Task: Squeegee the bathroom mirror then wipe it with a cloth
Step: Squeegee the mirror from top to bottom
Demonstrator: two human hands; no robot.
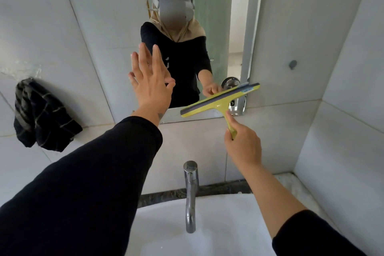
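Head view: the right hand (242, 143) grips the yellow-green squeegee (220, 101) by its handle, blade tilted at the mirror's (214, 16) lower edge. The left hand (150, 83) is spread flat, empty, before the glass. Squeegeeing looks underway; the dark checked cloth (42, 115) hangs untouched on the left wall, wiping not yet done.

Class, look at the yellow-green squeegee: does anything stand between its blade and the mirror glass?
Nothing visible does. The right hand holds the yellow-green squeegee near the wall mirror's lower right corner; the open left hand is off to the side.

No legible text (squeegee (220, 101) label blurred)
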